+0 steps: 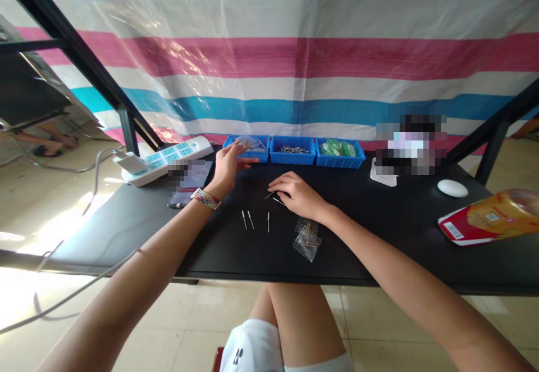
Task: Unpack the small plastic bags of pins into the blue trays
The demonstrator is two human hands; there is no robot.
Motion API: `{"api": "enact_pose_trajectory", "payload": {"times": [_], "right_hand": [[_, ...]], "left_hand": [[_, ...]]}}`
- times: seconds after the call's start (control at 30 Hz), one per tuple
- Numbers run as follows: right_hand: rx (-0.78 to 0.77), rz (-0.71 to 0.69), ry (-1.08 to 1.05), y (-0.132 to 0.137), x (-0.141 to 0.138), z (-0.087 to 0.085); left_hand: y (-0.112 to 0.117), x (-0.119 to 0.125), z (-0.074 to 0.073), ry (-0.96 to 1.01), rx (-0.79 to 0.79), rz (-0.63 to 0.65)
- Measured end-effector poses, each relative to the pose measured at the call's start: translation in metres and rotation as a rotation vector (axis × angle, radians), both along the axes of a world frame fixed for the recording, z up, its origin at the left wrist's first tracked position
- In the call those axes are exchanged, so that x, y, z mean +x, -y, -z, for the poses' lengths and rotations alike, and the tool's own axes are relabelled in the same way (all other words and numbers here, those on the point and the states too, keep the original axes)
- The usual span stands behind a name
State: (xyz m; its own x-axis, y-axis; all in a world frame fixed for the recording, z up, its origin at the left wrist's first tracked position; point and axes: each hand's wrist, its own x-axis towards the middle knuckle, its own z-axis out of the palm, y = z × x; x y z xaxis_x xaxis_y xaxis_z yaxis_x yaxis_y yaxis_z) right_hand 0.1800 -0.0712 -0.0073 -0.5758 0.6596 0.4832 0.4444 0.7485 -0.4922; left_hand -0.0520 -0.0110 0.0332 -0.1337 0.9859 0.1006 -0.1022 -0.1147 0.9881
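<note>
My left hand [229, 164] reaches over the left blue bin [261, 155], fingers stretched apart at the clear plastic bags [252, 144] in it. Whether the fingertips touch a bag is hard to see. Low over the black table, my right hand [300, 195] has its thumb and fingers apart. Two blind rivets [278, 200] lie by its fingertips. Closer to me, three more blind rivets [251, 220] lie separately on the table. Small clear packets [308, 241] with thin pieces inside rest below my right wrist.
The middle blue bin [292, 159] holds many metal rivets; the right one [340, 162] holds green packets. A power strip [168, 158] and a phone [191, 184] lie left. To the right are a white mouse [452, 188] and a red-and-yellow container [492, 217].
</note>
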Motion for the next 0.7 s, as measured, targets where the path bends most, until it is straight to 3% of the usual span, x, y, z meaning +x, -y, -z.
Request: {"api": "enact_pose_trajectory", "payload": {"times": [0.27,0.43,0.57,0.7], "right_hand": [[0.036,0.127,0.052,-0.005,0.011,-0.004],[-0.088,0.143,-0.131,-0.011,0.011,-0.002],[-0.341,0.198,-0.474,-0.017,0.010,-0.005],[-0.405,0.251,-0.629,-0.020,0.014,-0.012]], "left_hand": [[0.000,0.001,-0.004,-0.015,-0.034,0.061],[0.004,-0.001,-0.005,-0.099,0.075,0.143],[0.007,0.001,-0.004,-0.268,0.140,0.348],[0.010,0.009,0.001,-0.401,0.061,0.577]]}}
